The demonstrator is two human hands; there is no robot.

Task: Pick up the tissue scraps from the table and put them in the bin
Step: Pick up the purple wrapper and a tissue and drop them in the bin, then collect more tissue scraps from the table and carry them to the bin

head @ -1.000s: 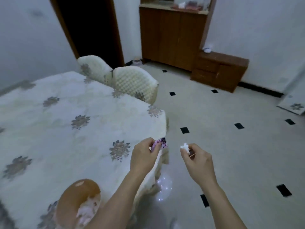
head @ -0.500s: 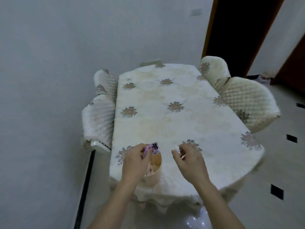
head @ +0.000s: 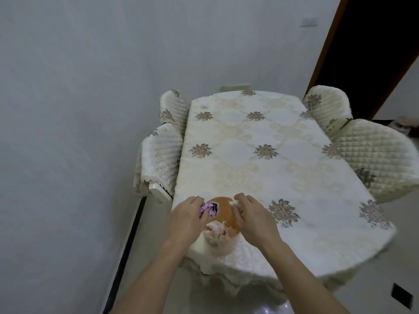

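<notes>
A small beige bin (head: 218, 244) stands near the front left edge of the table (head: 260, 159), with its brown inside showing and white tissue scraps (head: 216, 227) lying in it. My left hand (head: 187, 219) hovers over the bin's left rim, shut on a crumpled purple wrapper (head: 209, 208). My right hand (head: 251, 217) is at the bin's right rim, pinching a small white tissue scrap (head: 234, 202) between its fingertips.
The table wears a cream cloth with brown flower motifs. Quilted chairs stand at its left (head: 161, 150) and right (head: 374, 157). A grey wall lies to the left, a dark doorway (head: 374, 48) at the top right, and tiled floor (head: 403, 268) at the bottom right.
My view swung from the floor and cabinets back to the table. Both hands, still holding the wrapper and the scrap, moved from beyond the table edge to over the bin.
</notes>
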